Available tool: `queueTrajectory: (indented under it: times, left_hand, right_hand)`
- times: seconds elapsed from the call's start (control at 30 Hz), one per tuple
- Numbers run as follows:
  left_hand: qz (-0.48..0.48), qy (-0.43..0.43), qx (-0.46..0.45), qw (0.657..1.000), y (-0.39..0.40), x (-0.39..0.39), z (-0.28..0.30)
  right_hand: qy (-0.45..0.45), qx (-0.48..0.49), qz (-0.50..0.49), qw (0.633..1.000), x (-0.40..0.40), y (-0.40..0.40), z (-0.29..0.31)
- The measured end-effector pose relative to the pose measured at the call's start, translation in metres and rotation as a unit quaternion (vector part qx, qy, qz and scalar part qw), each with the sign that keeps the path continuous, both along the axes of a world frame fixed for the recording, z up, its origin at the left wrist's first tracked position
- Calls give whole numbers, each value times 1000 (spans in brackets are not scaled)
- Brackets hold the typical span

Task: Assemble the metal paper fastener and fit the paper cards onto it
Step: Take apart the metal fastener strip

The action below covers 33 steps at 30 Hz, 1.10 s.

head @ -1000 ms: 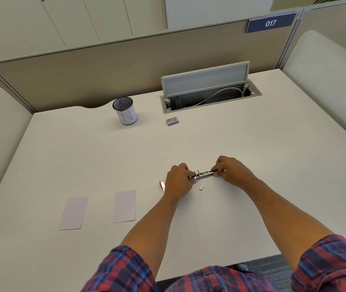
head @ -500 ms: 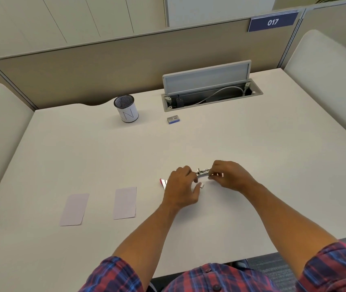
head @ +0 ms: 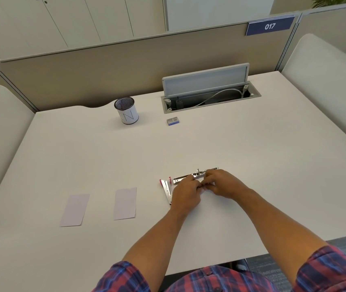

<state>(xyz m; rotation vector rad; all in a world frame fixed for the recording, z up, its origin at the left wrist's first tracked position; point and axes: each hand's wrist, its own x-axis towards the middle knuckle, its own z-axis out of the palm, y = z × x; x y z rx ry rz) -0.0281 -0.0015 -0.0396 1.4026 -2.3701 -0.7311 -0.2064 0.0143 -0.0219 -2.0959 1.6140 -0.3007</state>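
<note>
The metal fastener bar [head: 185, 177] lies on the white desk [head: 252, 165], a short prong standing up from its middle. Just left of it lie thin metal strips with red tips [head: 166, 189]. My left hand [head: 185, 193] and my right hand [head: 223, 184] meet right in front of the bar. Their curled fingertips pinch together at one spot on a small piece that they almost hide. My right hand covers part of the bar's right half. Two pale paper cards [head: 75, 210] [head: 125, 203] lie flat to the left, apart from the hands.
A mesh pen cup [head: 126, 111] and a small blue-edged box [head: 173, 121] stand further back. Behind them is an open cable hatch [head: 208, 92] with its lid raised. A partition wall closes the back, and padded panels flank both sides.
The bar, held up between both hands before, now lies on the desk. Both hands have drawn in front of it, fingertips together where a small white piece lay.
</note>
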Motion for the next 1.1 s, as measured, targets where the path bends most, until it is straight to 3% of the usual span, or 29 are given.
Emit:
queueTrajectory:
  times: [0.2,0.33,0.67,0.77,0.93,1.1]
  left_hand:
    - [4,-2,-13,1000,3,3,-1]
    - [-22,7,-85,996,6,11,-2]
    - [28,97,-242,965,-8,28,14]
    - [85,128,-241,958,-22,29,26]
    - [170,216,-160,948,-46,31,40]
    - [139,163,-154,964,-57,40,36]
  right_hand:
    - [6,35,-10,999,3,-1,1]
    - [-9,48,-18,999,6,-1,-1]
    - [-163,-29,-74,983,15,-16,19]
    - [-207,-46,-92,973,26,-34,31]
    - [-237,-51,-118,963,45,-64,41]
    - [-209,-23,-90,974,40,-67,34]
